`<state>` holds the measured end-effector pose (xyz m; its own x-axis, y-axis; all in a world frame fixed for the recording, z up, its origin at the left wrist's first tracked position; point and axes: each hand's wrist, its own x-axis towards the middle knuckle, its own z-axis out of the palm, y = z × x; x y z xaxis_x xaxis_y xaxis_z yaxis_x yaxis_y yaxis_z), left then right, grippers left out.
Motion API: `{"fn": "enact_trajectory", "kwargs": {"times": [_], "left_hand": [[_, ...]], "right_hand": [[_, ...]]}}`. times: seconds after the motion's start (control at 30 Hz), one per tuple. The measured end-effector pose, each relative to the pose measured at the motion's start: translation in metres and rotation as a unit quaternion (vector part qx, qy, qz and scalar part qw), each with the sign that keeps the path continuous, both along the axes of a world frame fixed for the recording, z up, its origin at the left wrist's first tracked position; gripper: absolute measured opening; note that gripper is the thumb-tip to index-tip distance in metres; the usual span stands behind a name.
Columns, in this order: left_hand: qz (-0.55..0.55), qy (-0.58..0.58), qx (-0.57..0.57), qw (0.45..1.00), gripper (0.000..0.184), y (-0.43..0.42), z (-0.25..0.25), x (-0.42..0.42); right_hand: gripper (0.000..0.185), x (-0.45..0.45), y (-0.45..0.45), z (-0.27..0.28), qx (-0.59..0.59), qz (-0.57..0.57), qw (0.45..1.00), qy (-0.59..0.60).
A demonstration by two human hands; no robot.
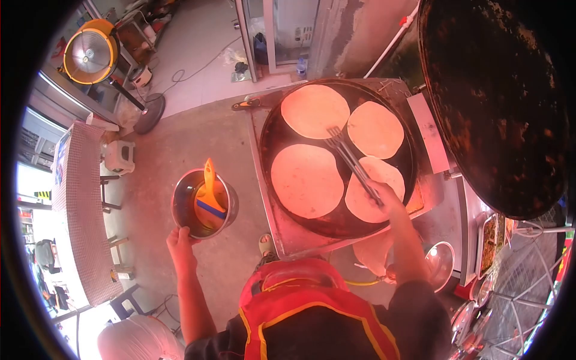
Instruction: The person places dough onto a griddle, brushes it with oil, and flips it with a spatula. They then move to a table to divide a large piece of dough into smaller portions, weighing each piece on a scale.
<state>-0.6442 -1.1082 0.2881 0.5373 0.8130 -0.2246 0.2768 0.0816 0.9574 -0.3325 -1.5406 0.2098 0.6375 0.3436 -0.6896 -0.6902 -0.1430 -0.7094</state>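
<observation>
Four flatbreads (307,181) lie on the round griddle (324,227). Above them, the right hand (385,199) is clenched around the rear of the metal tongs (355,163), their tips over the edge of the griddle's far-left bread; contact is unclear. Left of the griddle, the left hand (179,239) grasps the steel pot (182,201) at its near side, an orange-handled brush (209,191) inside. The breads look light, floppy and tearable, best held by an edge; the pot seems rigid, perhaps slick.
</observation>
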Motion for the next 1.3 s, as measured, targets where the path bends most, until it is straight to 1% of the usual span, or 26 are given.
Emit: {"fn": "enact_trajectory", "kwargs": {"times": [0.07, 0.2, 0.27, 0.3, 0.37, 0.5, 0.6, 0.67, 0.7, 0.77, 0.8, 0.87, 1.0, 1.1, 1.13, 1.2, 1.3], "left_hand": [[0.008, -0.002, -0.007, 1.0, 0.02, -0.006, 0.004, 0.0], [0.065, -0.017, -0.003, 0.998, 0.019, -0.027, 0.015, 0.008], [0.042, -0.015, -0.036, 0.998, 0.019, -0.018, -0.002, 0.001], [0.03, -0.013, -0.052, 0.998, 0.019, -0.017, -0.003, 0.001], [0.037, -0.001, -0.028, 0.999, 0.018, -0.02, -0.002, -0.001], [0.03, 0.025, 0.004, 0.999, 0.017, -0.023, -0.002, -0.003], [0.042, 0.007, -0.045, 0.998, 0.017, -0.017, -0.009, -0.008], [0.045, 0.003, -0.042, 0.998, 0.017, -0.019, -0.008, -0.009], [0.048, -0.002, -0.039, 0.998, 0.017, -0.019, -0.007, -0.007], [0.017, 0.02, 0.007, 1.0, 0.017, -0.016, -0.011, -0.011], [0.001, 0.033, 0.03, 0.999, 0.017, -0.017, -0.01, -0.013], [0.012, 0.011, -0.006, 1.0, 0.017, -0.02, -0.008, -0.01], [0.025, -0.012, -0.049, 0.998, 0.018, -0.021, -0.011, -0.008], [0.013, 0.03, 0.004, 0.999, 0.019, -0.028, 0.003, -0.002], [0.015, 0.012, -0.017, 1.0, 0.019, -0.025, -0.001, -0.001], [0.016, -0.022, -0.061, 0.998, 0.019, -0.021, -0.013, -0.001], [-0.025, 0.046, 0.001, 0.999, 0.019, -0.025, 0.004, 0.007]], "right_hand": [[0.029, 0.011, 0.026, -0.01, 0.041, 0.027, 0.999, -0.01], [0.028, 0.011, 0.071, -0.031, 0.04, -0.028, 0.999, -0.011], [0.028, 0.007, 0.08, -0.04, 0.021, -0.055, 0.998, -0.005], [0.027, 0.005, 0.077, -0.038, 0.008, -0.051, 0.999, -0.013], [0.025, 0.004, 0.068, -0.031, -0.018, -0.044, 0.998, -0.03], [0.025, 0.005, 0.059, -0.012, -0.015, -0.02, 0.999, -0.029], [0.026, 0.01, 0.059, -0.013, -0.005, -0.009, 1.0, -0.023], [0.027, 0.008, 0.058, -0.013, 0.016, -0.012, 1.0, -0.023], [0.027, 0.006, 0.057, -0.013, 0.006, -0.016, 1.0, -0.019], [0.028, 0.005, 0.057, -0.012, -0.015, -0.021, 1.0, -0.012], [0.03, 0.006, 0.056, -0.011, -0.001, -0.007, 1.0, -0.017], [0.034, 0.007, 0.055, -0.01, 0.028, 0.016, 0.999, -0.023], [0.032, -0.01, 0.029, 0.004, 0.03, 0.003, 1.0, -0.001], [0.031, -0.06, -0.013, 0.066, -0.06, 0.035, 0.997, 0.016], [0.03, -0.075, -0.032, 0.077, -0.09, 0.046, 0.995, 0.025], [0.027, -0.107, -0.07, 0.094, -0.065, 0.075, 0.995, -0.012], [0.027, -0.148, -0.105, 0.105, -0.108, 0.09, 0.987, 0.082]]}}
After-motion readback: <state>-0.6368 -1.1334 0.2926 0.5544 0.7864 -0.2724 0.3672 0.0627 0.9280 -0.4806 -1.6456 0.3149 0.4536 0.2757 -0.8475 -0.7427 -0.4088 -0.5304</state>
